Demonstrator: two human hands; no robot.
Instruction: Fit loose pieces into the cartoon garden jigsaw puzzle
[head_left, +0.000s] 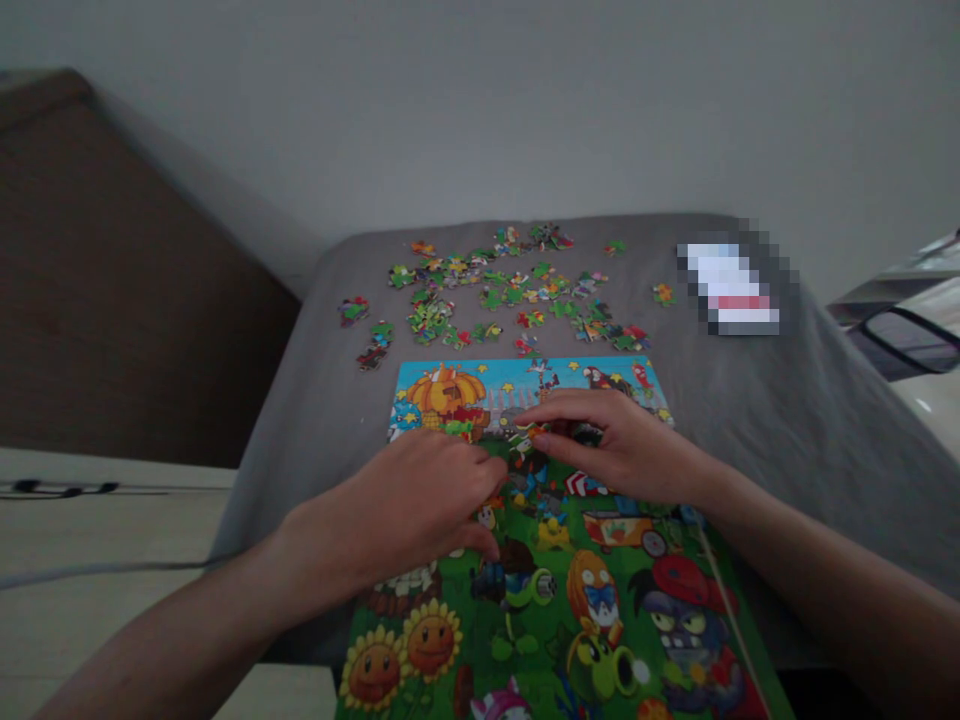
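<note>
A cartoon jigsaw puzzle (pixel 555 530) lies in front of me, its picture showing sunflowers, green pea plants, a pumpkin and a zombie in a red cap. Over its upper right part, my right hand (pixel 611 440) pinches a small puzzle piece (pixel 525 436) between thumb and fingertips, just above the picture. My left hand (pixel 427 490) rests on the left side of the puzzle, fingers bent and thumb apart from them, with nothing visible between. The hands cover parts of the picture, and dim light blurs details beneath them.
Loose puzzle pieces (pixel 435 318) are scattered on the grey cloth (pixel 300 430) beyond the puzzle. A pixelated phone-like screen (pixel 731 290) lies at the back right. A brown wooden panel (pixel 135 280) stands left; a pale cable (pixel 112 573) runs toward the table.
</note>
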